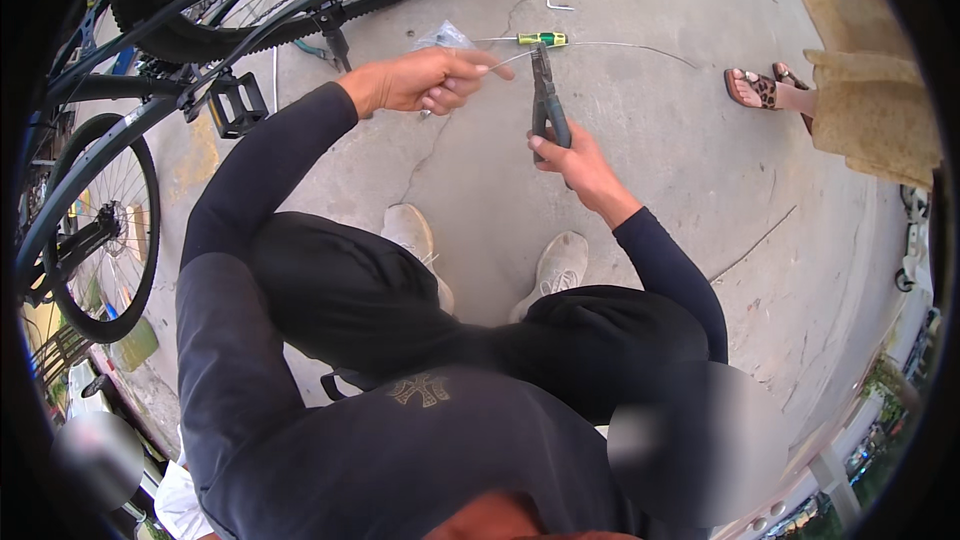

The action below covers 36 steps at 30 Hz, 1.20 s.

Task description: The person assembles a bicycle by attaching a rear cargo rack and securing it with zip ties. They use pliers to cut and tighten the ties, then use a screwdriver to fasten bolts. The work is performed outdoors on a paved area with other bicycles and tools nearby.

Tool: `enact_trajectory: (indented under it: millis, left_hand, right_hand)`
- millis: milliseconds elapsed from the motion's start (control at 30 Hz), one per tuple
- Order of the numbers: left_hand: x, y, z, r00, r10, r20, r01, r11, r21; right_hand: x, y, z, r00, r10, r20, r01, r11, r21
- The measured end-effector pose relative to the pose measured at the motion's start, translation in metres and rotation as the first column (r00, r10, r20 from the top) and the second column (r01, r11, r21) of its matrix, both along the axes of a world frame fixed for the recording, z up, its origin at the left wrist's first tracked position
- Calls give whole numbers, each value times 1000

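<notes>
My left hand [425, 80] pinches a thin grey cable [512, 62] between thumb and fingers, out in front of me. The cable runs to the jaws of the pliers [546, 95], which my right hand [580, 162] grips by the dark handles, jaws pointing away from me. Whether the jaws are closed on it cannot be made out. A thin wire [640, 46] curves off to the right past the jaws. Just beyond the jaws, a screwdriver [543, 39] with a green and yellow handle lies on the ground, its shaft pointing left.
A dark bicycle [140, 90] takes up the left side, its pedal [236, 105] near my left forearm. Behind my left hand lies a clear plastic bag [445, 36]. A hex key [560, 6] rests farther off on the concrete. Another person's sandalled foot [755, 89] stands at right.
</notes>
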<state>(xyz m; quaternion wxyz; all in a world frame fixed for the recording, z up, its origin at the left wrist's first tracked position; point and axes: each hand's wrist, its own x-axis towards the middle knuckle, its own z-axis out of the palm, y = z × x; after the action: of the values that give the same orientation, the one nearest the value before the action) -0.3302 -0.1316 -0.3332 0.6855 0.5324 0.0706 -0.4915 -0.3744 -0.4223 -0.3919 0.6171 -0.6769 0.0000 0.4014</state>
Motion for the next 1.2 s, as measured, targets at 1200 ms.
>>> enact_trajectory:
  millis: [1200]
  left_hand:
    - [-88, 50, -125, 926, -319, -204, 375, 704, 603]
  right_hand:
    - [-48, 90, -163, 869, 451, -203, -464, 885, -23]
